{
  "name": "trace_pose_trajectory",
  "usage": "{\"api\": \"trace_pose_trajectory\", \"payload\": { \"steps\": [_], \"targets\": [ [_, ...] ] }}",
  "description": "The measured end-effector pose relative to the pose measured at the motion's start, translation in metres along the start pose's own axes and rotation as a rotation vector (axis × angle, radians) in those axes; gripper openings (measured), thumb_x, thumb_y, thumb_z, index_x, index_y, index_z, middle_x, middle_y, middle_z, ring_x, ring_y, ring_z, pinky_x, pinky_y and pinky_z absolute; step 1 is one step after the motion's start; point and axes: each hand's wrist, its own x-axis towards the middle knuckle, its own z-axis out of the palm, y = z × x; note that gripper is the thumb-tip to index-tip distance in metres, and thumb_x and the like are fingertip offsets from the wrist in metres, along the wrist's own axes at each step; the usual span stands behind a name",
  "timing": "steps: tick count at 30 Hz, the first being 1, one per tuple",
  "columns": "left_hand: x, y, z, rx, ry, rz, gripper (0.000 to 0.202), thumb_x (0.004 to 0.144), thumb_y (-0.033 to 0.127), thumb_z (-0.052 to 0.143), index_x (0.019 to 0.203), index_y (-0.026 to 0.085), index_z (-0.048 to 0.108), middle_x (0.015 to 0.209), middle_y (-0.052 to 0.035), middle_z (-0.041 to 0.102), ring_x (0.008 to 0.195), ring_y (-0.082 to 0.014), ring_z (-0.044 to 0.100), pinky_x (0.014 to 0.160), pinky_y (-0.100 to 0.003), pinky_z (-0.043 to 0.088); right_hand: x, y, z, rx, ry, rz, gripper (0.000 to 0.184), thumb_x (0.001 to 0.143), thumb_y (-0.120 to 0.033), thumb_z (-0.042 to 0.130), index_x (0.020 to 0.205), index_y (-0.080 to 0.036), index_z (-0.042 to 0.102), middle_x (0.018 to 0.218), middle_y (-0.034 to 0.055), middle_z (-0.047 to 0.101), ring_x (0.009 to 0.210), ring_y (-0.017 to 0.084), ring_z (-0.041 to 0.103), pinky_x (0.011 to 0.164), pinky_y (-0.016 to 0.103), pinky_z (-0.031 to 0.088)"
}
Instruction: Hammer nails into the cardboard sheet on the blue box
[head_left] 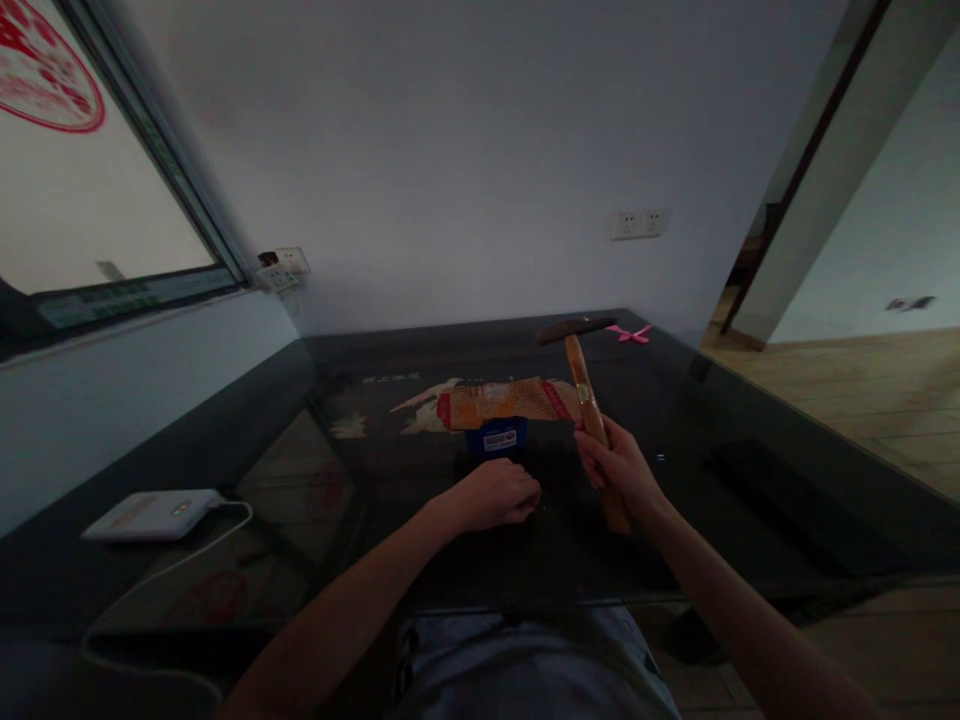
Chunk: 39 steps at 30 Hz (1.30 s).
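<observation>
My right hand (611, 462) is wrapped around the wooden handle of a hammer (589, 395), its dark head raised above the table. My left hand (501, 492) is closed near the table's surface; what its fingers hold, if anything, is too small or hidden to make out. Just beyond that hand stands a small blue box (498, 438) with a white label. Behind or on the box lies a long tan and red package (510, 402), partly covered by the hammer handle at its right end.
All this sits on a dark glossy table (420, 560) against a wall. A white power bank (154, 513) with a cable (161, 570) lies at the left. A pink ribbon (631, 334) is at the back right, and a dark flat object (799, 505) lies on the right.
</observation>
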Motion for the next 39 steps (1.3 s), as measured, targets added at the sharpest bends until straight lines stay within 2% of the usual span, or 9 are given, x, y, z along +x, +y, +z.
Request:
{"api": "trace_pose_trajectory", "payload": {
  "steps": [5,8,12,16,19,22,27,33,39],
  "targets": [
    [-0.005,0.001,-0.024,-0.290,0.222,-0.056,0.026,0.082,0.018,0.048,0.106,0.020,0.058,0.090,-0.0034,0.065,0.085,-0.0131,0.058,0.080,-0.023,0.041,0.001,-0.002,-0.001,0.028,0.031,0.003,0.025,0.076,-0.039,0.058,0.084,-0.020,0.044,0.048,-0.0114,0.041,0.030,0.004,0.035,0.030,0.018,0.029],
    [-0.006,-0.007,-0.043,-0.357,0.399,-0.108,0.019,0.082,0.022,0.050,0.095,0.019,0.063,0.089,-0.0036,0.066,0.087,-0.0141,0.058,0.083,-0.025,0.042,0.001,-0.002,-0.001,0.043,0.050,0.019,0.027,0.074,-0.038,0.060,0.084,-0.020,0.043,0.048,-0.0114,0.042,0.030,0.004,0.036,0.029,0.018,0.029],
    [0.000,-0.042,-0.062,-0.358,0.653,-0.364,0.014,0.078,0.028,0.056,0.085,0.018,0.063,0.087,-0.0040,0.066,0.085,-0.0153,0.059,0.082,-0.027,0.044,0.002,0.001,0.000,0.038,0.039,0.018,0.025,0.075,-0.037,0.059,0.084,-0.020,0.043,0.048,-0.0113,0.042,0.029,0.004,0.036,0.029,0.017,0.028],
    [0.010,-0.091,-0.061,-0.342,0.875,-0.507,0.012,0.077,0.024,0.056,0.081,0.015,0.062,0.082,-0.0038,0.065,0.079,-0.0136,0.060,0.078,-0.024,0.045,0.001,0.002,0.000,0.022,0.001,0.009,0.023,0.077,-0.036,0.057,0.085,-0.020,0.043,0.050,-0.0112,0.042,0.029,0.004,0.037,0.029,0.017,0.027],
    [0.015,-0.117,-0.048,-0.402,0.888,-0.552,0.011,0.074,0.024,0.059,0.079,0.014,0.062,0.079,-0.0037,0.065,0.075,-0.0129,0.060,0.074,-0.024,0.047,0.000,0.001,0.001,0.015,-0.016,0.021,0.023,0.077,-0.036,0.056,0.086,-0.019,0.043,0.050,-0.0113,0.042,0.029,0.004,0.037,0.029,0.017,0.028],
    [0.017,-0.126,-0.037,-0.472,0.864,-0.549,0.013,0.073,0.025,0.060,0.078,0.014,0.062,0.077,-0.0033,0.064,0.071,-0.0125,0.060,0.070,-0.024,0.047,0.000,0.001,0.002,0.011,-0.031,0.027,0.023,0.077,-0.036,0.056,0.087,-0.019,0.043,0.050,-0.0113,0.042,0.030,0.003,0.037,0.029,0.016,0.028],
    [0.022,-0.126,-0.036,-0.492,0.897,-0.512,0.012,0.073,0.025,0.060,0.077,0.013,0.062,0.077,-0.0039,0.064,0.071,-0.0130,0.060,0.070,-0.024,0.048,0.001,0.003,0.002,-0.008,-0.018,0.032,0.027,0.074,-0.039,0.057,0.086,-0.019,0.043,0.047,-0.0113,0.043,0.027,0.004,0.036,0.028,0.017,0.026],
    [0.024,-0.125,-0.032,-0.455,0.774,-0.505,0.010,0.072,0.022,0.060,0.077,0.014,0.063,0.075,-0.0032,0.065,0.072,-0.0138,0.060,0.070,-0.025,0.048,0.001,0.002,0.004,-0.006,-0.023,0.046,0.027,0.074,-0.038,0.057,0.087,-0.019,0.043,0.048,-0.0114,0.043,0.028,0.004,0.036,0.029,0.017,0.026],
    [0.022,-0.127,-0.028,-0.457,0.717,-0.540,0.011,0.071,0.021,0.060,0.077,0.014,0.064,0.075,-0.0030,0.065,0.071,-0.0137,0.060,0.069,-0.024,0.047,0.000,-0.001,0.006,-0.010,-0.021,0.068,0.029,0.072,-0.040,0.057,0.086,-0.020,0.042,0.049,-0.0116,0.042,0.028,0.005,0.036,0.029,0.018,0.027]
  ]
}}
